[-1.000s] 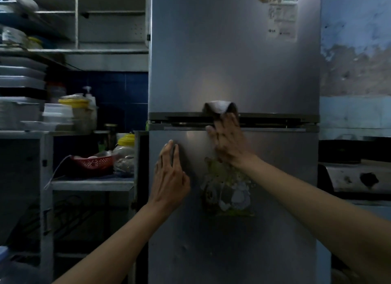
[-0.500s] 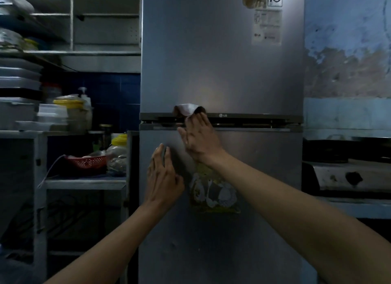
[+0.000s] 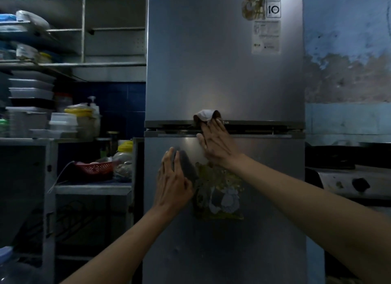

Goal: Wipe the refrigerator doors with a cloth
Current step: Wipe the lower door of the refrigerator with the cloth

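Note:
A tall silver refrigerator fills the middle of the view, with an upper door (image 3: pixel 211 61) and a lower door (image 3: pixel 264 231). My right hand (image 3: pixel 215 144) lies flat over the dark seam between the doors. Its straight fingers press a white-and-brown cloth (image 3: pixel 204 114) against the bottom edge of the upper door. The cloth bunches up above my fingertips. My left hand (image 3: pixel 172 184) rests flat on the lower door, left of a worn cartoon sticker (image 3: pixel 220 195), and holds nothing.
Left of the fridge stands a metal shelf rack (image 3: pixel 93 187) with a red basket (image 3: pixel 94 169), jars and stacked containers. A stove (image 3: pixel 347 182) sits close on the right under a peeling blue wall. A water jug (image 3: pixel 8 269) is at the bottom left.
My right hand slid the cloth left along the seam, then back a little to the right. My left hand stayed flat on the lower door.

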